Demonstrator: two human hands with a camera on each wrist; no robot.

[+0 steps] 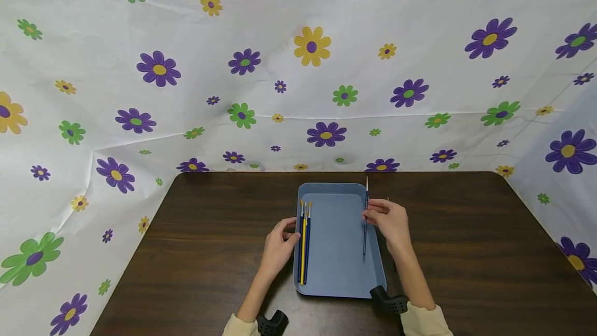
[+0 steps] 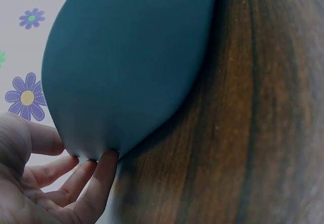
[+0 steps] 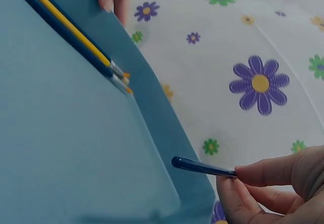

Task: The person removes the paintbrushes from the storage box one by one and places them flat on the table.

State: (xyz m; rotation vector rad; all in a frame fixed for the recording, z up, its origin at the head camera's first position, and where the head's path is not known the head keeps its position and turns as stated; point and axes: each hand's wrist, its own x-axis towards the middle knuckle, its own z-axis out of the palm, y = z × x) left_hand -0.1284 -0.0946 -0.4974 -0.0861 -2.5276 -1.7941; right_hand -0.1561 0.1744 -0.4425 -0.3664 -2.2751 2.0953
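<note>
A blue-grey tray point(image 1: 339, 242) lies on the table, seen in all three views. My left hand point(image 1: 280, 248) grips its left rim, with the thumb at the top edge and the fingers against the outer wall point(image 2: 121, 67). Over the right side of the tray, my right hand point(image 1: 391, 224) pinches a dark blue paintbrush point(image 1: 365, 237) between thumb and fingers, its bristles pointing to the far side. The handle end point(image 3: 195, 166) shows in the right wrist view. Along the tray's left side lie a yellow paintbrush point(image 1: 303, 253) and two dark blue paintbrushes point(image 1: 308, 253), side by side.
The dark wooden table point(image 1: 214, 242) stretches to both sides of the tray. A flowered white cloth point(image 1: 280, 139) hangs behind it. Just right of the tray, a thin dark thing point(image 1: 395, 267) is mostly hidden by my right hand and arm.
</note>
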